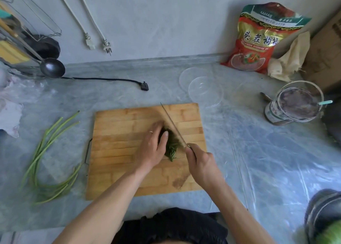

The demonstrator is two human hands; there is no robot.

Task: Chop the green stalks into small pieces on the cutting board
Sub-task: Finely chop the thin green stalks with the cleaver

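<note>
A wooden cutting board (118, 151) lies on the grey counter in the middle of the head view. A small heap of chopped green stalk pieces (172, 147) sits at its centre. My left hand (155, 147) curls over the left side of the heap, thumb against it, hiding part of it. My right hand (200, 163) grips the handle of a long knife (170, 123), whose blade slants up and left along the right side of the heap. Several long uncut green stalks (46, 155) lie on the counter left of the board.
Two clear plastic lids (204, 88) lie behind the board. A jar with a spoon (295, 103), a red bag (258, 40), a cloth and a cardboard box stand at the right. A ladle (52, 67), a black cord with plug (144, 86) and a rack are at the left.
</note>
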